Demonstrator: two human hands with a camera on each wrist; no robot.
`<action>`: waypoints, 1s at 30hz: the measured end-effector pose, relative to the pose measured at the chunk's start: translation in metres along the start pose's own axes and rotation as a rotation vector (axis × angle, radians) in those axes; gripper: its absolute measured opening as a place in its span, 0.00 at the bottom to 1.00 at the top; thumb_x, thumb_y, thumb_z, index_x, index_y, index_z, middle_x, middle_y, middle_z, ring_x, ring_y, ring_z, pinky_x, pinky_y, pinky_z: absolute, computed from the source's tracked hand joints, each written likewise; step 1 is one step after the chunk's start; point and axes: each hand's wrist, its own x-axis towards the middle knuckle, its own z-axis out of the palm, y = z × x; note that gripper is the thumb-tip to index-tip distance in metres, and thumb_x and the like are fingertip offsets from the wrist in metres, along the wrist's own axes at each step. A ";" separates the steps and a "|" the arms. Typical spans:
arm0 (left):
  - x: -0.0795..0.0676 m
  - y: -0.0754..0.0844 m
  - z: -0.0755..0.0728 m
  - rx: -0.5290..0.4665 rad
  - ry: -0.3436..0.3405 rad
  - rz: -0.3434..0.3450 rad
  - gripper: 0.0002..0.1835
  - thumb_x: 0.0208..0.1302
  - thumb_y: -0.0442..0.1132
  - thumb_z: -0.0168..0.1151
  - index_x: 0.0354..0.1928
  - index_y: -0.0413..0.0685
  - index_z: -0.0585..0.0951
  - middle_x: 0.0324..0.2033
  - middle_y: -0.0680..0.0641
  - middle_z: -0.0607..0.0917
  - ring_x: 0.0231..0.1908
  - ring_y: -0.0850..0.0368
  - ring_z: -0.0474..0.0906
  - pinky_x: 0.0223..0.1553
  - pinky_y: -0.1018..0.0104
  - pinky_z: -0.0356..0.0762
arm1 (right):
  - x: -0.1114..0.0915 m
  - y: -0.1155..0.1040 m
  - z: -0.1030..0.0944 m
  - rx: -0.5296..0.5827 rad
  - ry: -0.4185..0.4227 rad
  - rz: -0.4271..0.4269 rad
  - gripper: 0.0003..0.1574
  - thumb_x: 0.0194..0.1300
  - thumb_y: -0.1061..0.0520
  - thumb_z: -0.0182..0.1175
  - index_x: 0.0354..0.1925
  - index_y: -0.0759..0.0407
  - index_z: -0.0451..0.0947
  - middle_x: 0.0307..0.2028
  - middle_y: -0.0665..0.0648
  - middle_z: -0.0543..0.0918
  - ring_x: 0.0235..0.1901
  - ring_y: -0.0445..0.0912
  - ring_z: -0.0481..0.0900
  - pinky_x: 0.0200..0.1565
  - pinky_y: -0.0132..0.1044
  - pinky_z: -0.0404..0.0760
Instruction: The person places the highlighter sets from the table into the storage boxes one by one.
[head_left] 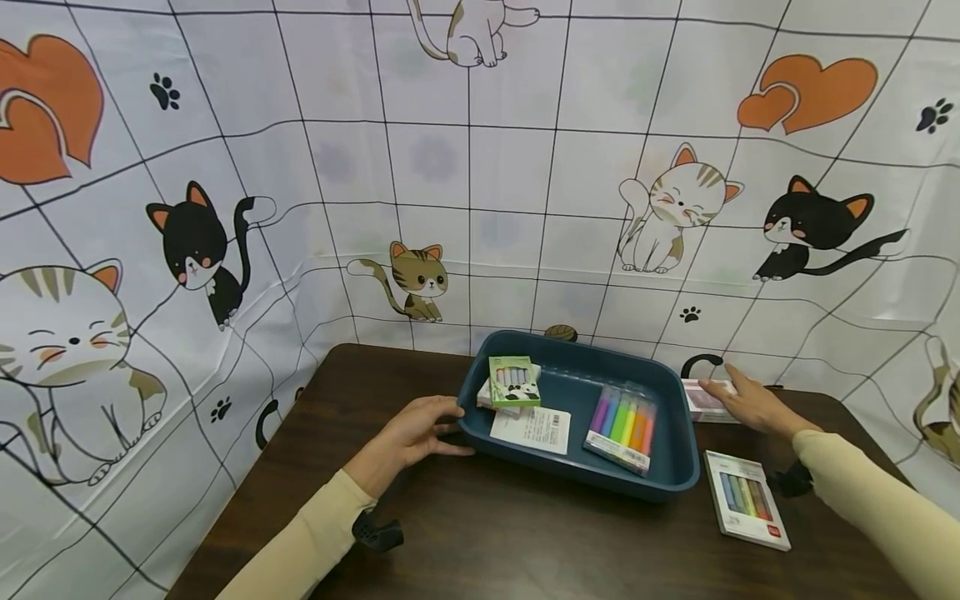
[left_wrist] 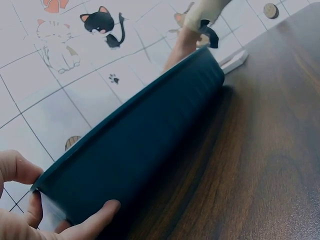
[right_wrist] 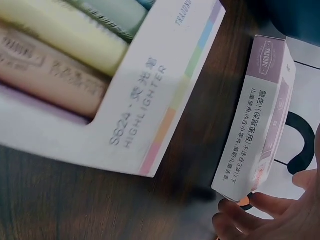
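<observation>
A dark blue plastic bin (head_left: pixel 577 475) stands on the table. My left hand (head_left: pixel 416 429) holds its left corner. In the left wrist view the thumb (left_wrist: pixel 97 220) lies along the bin's long wall (left_wrist: pixel 135 135), with other fingers at the rim. At the bin's right, my right hand (head_left: pixel 753 404) is by a small pink-and-white box (head_left: pixel 705 402); in the right wrist view its fingertips (right_wrist: pixel 232 212) are at the end of that box (right_wrist: pixel 242 120), whether touching I cannot tell. Nearer lies a white highlighter box (head_left: pixel 746 500) with pastel pens in its window.
Inside the bin are a green box (head_left: pixel 513 381) on other packs, a white printed card (head_left: pixel 531 429) and a clear pack of bright markers (head_left: pixel 621 427). The brown table (head_left: pixel 480 533) ends at a cat-patterned curtain (head_left: pixel 510 167) behind and to both sides.
</observation>
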 end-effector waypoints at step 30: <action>-0.001 0.002 0.001 0.000 0.006 -0.017 0.24 0.73 0.29 0.52 0.66 0.23 0.64 0.69 0.29 0.61 0.68 0.29 0.61 0.49 0.34 0.78 | 0.006 0.012 0.008 0.184 -0.063 0.137 0.71 0.66 0.31 0.64 0.74 0.80 0.39 0.66 0.90 0.51 0.59 0.82 0.63 0.53 0.72 0.72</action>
